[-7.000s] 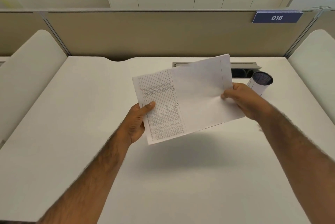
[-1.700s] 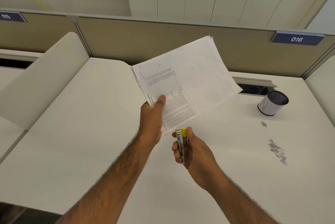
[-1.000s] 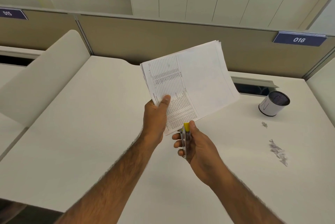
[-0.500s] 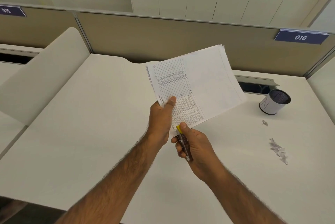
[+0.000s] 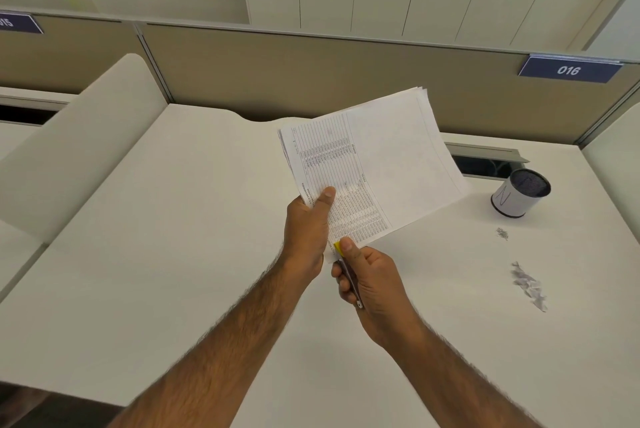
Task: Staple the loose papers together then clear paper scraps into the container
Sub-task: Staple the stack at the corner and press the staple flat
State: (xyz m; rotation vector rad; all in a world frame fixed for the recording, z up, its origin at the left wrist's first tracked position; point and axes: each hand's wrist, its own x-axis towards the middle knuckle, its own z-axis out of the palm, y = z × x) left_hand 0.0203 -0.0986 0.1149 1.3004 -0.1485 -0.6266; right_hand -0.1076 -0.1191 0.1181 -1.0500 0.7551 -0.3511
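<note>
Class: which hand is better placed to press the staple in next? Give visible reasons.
Right: the right hand grips the stapler at the near corner of the papers; the left hand holds them.

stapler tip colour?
Yellow, on the stapler in the right hand; only the head view shows it.

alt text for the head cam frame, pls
The left hand holds papers above a white desk while the right hand grips a stapler at their near corner. Scraps lie on the desk at right, near a container.
</note>
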